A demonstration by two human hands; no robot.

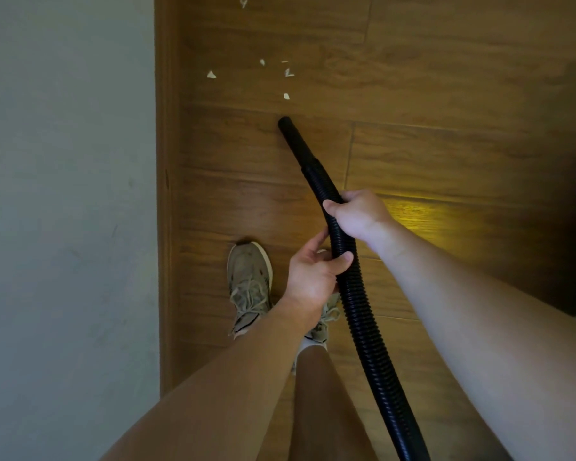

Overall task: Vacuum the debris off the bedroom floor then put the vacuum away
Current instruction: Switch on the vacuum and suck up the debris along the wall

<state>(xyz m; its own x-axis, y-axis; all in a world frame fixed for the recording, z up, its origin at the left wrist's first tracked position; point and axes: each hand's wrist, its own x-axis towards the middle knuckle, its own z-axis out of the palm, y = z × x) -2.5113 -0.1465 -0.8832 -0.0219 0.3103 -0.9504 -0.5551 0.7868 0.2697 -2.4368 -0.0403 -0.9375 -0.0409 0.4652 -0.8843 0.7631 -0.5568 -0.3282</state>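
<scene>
Gripping the hose (363, 311) in both hands, the person stood close to the wall and leaned over the floor (446, 78). The right hand (358, 216) was clenched around the ribbed black tube from above, arm stretched out long and nearly straight. The left hand (313, 272) grasped the same tube just behind it, thumb curled over the top and fingers wrapped beneath, with the forearm reaching in from lower down.

From where I watched there was one hose, running from the bottom edge of the scene up between the arms to its smooth nozzle (291, 134), which pointed down at the boards. Just beyond the tip lay the scraps (286, 96): I counted six small white bits, five in a loose cluster near the nozzle and one well apart, farther along the floor.

Two tan shoes were below: one shoe (249, 287) plain to see beside the skirting board (167, 194), the other shoe (328, 319) mostly hidden under the left wrist. The pale wall (64, 194) filled the left side, and a yellow glare (409, 214) shone on the boards by the right hand.
</scene>
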